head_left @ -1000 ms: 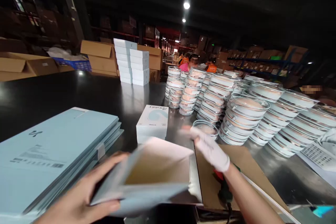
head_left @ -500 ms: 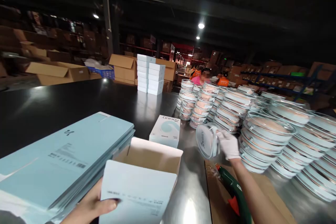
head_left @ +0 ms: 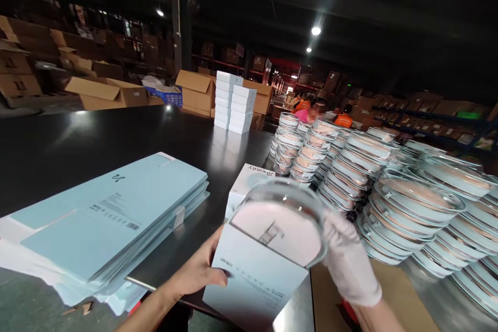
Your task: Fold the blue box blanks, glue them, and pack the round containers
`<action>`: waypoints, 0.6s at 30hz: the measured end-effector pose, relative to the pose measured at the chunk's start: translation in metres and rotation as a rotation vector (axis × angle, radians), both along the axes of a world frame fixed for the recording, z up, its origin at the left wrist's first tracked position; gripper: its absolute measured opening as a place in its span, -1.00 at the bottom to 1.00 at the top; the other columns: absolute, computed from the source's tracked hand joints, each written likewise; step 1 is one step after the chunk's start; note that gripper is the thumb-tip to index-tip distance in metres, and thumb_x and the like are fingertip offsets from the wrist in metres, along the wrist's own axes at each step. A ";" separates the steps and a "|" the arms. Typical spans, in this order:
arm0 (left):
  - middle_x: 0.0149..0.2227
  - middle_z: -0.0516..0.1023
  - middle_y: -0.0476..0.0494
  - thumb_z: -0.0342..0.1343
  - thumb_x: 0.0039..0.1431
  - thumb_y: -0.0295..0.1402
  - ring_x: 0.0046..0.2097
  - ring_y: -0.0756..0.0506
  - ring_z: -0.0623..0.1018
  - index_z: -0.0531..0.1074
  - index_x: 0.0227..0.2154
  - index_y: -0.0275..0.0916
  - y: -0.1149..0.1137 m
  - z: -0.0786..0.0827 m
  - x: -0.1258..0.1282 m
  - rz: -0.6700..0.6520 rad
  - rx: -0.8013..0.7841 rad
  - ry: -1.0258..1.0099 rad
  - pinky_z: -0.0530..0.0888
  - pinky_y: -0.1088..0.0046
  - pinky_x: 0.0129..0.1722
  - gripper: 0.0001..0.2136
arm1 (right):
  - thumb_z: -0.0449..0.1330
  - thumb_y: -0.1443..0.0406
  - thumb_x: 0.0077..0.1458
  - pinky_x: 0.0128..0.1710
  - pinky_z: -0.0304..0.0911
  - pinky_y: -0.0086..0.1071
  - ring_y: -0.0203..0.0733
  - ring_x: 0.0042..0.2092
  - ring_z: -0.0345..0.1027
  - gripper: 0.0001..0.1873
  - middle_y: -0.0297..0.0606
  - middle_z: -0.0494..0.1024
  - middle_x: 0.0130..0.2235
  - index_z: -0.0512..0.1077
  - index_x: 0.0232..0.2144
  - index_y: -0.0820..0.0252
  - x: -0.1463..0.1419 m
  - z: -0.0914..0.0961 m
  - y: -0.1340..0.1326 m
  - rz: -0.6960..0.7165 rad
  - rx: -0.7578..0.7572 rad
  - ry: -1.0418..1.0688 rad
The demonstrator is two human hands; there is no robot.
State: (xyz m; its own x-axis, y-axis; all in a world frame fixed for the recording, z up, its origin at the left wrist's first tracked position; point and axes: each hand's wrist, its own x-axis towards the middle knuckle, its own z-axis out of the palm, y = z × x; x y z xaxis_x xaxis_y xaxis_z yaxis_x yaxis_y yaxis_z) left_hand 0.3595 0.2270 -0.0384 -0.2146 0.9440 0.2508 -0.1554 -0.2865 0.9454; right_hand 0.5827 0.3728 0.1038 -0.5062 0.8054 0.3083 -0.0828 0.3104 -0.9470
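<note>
My left hand, bare, grips a pale blue carton by its left side, thumb on the printed front. The carton stands with its top open towards the far side. My right hand, in a white glove, holds a clear plastic case by its right edge. This case has a rounded rim and a pale pinkish-white inside with a dark printed mark, blurred by motion. Its lower part lies behind the carton's front panel, at the opening. Behind it stands a closed white and blue printed box, partly covered by the case.
Flattened blue cartons are piled on the left. Tall stacks of clear cases line the right. Finished-looking white boxes stand at the back. A cardboard sheet lies under my right forearm, with a red part showing. People work farther off.
My right hand has brought the clear case leftward and nearer, to the carton's mouth. My left hand and the carton have shifted right. The green tool on the cardboard is now mostly hidden.
</note>
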 end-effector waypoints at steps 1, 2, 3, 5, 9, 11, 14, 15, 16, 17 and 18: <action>0.00 0.62 -0.21 0.47 -0.34 0.26 0.04 -0.40 0.56 0.48 0.16 -0.13 -0.002 -0.005 0.002 0.025 0.002 -0.004 0.47 0.10 0.08 -0.04 | 0.44 -0.03 -0.03 0.32 0.24 0.09 0.13 0.16 0.51 -0.54 -0.13 0.66 0.07 0.65 -0.12 0.04 0.004 -0.012 -0.007 0.006 0.000 0.003; 0.04 0.61 -0.23 0.47 -0.34 0.26 0.06 -0.42 0.55 0.45 0.19 -0.13 -0.004 -0.009 0.004 0.047 0.001 -0.003 0.48 0.09 0.08 -0.01 | 0.44 -0.03 0.00 0.38 0.13 0.11 0.13 0.26 0.40 -0.53 -0.17 0.59 0.17 0.61 -0.06 -0.02 0.008 -0.025 -0.015 -0.012 0.012 0.023; 0.09 0.58 -0.27 0.47 -0.33 0.26 0.10 -0.45 0.53 0.40 0.23 -0.13 -0.006 -0.014 0.005 0.068 0.000 -0.001 0.48 0.08 0.09 0.03 | 0.41 -0.03 0.05 0.43 -0.01 0.13 0.11 0.34 0.29 -0.53 -0.23 0.50 0.26 0.57 -0.01 -0.10 0.011 -0.039 -0.022 -0.039 0.025 0.062; 0.24 0.46 -0.32 0.46 -0.30 0.25 0.22 -0.50 0.45 0.25 0.35 -0.10 -0.012 -0.021 0.008 0.119 0.006 0.012 0.41 0.01 0.18 0.12 | 0.33 -0.07 0.14 0.46 -0.18 0.18 0.10 0.42 0.14 -0.54 -0.28 0.38 0.36 0.47 0.05 -0.17 0.014 -0.064 -0.037 -0.073 0.025 0.154; 0.49 0.01 -0.30 0.47 -0.15 0.15 0.46 -0.53 0.03 0.23 0.36 -0.06 -0.024 -0.027 0.014 0.229 0.068 0.093 0.09 -0.07 0.39 0.01 | 0.18 -0.34 0.03 0.37 0.13 0.13 0.27 0.42 0.10 -0.22 -0.22 0.21 0.44 0.45 0.15 -0.12 0.004 -0.102 -0.070 -0.003 -0.012 0.178; 0.49 0.01 -0.28 0.36 0.01 0.16 0.47 -0.55 0.00 0.50 0.13 -0.14 -0.029 -0.024 0.019 0.272 0.143 0.216 0.13 -0.05 0.38 -0.30 | 0.13 -0.35 0.06 0.24 0.34 0.03 0.30 0.36 0.21 -0.25 -0.20 0.23 0.43 0.56 0.05 -0.05 -0.003 -0.112 -0.081 -0.038 0.070 0.077; 0.38 0.27 -0.32 -0.03 0.34 0.15 0.39 -0.49 0.24 0.58 -0.10 -0.20 -0.031 -0.014 0.027 0.398 0.139 0.332 0.30 0.03 0.30 -0.48 | 0.06 -0.14 0.31 0.28 0.28 0.03 0.22 0.34 0.25 -0.45 -0.17 0.32 0.38 0.54 0.09 0.01 -0.013 -0.122 -0.091 -0.219 0.154 -0.083; 0.35 0.32 -0.30 -0.09 0.40 0.08 0.37 -0.43 0.29 0.52 -0.06 -0.16 -0.030 -0.010 0.030 0.455 0.109 0.315 0.33 0.08 0.28 -0.54 | 0.03 -0.07 0.35 0.34 0.19 0.07 0.19 0.37 0.21 -0.46 -0.18 0.30 0.40 0.44 0.21 0.00 -0.017 -0.124 -0.092 -0.274 0.136 -0.111; 0.33 0.35 -0.27 -0.09 0.43 0.02 0.35 -0.37 0.34 0.43 0.01 -0.12 -0.029 -0.005 0.034 0.522 0.084 0.278 0.36 0.12 0.26 -0.62 | 0.00 -0.04 0.38 0.39 0.09 0.12 0.18 0.41 0.14 -0.41 -0.20 0.23 0.43 0.28 0.34 -0.03 -0.019 -0.126 -0.093 -0.310 0.111 -0.120; 0.33 0.34 -0.24 -0.06 0.44 -0.04 0.34 -0.32 0.36 0.35 0.06 -0.06 -0.029 -0.001 0.036 0.585 0.059 0.243 0.37 0.17 0.26 -0.69 | -0.02 -0.03 0.39 0.41 0.02 0.16 0.18 0.44 0.05 -0.36 -0.24 0.12 0.48 0.11 0.42 -0.08 -0.021 -0.127 -0.093 -0.312 0.090 -0.126; 0.33 0.33 -0.20 -0.02 0.43 -0.08 0.34 -0.29 0.37 0.30 0.06 -0.03 -0.029 0.004 0.038 0.624 0.023 0.229 0.37 0.20 0.26 -0.74 | -0.03 -0.03 0.39 0.43 -0.02 0.17 0.16 0.47 -0.02 -0.32 -0.30 0.02 0.51 -0.03 0.46 -0.14 -0.021 -0.128 -0.092 -0.282 0.088 -0.137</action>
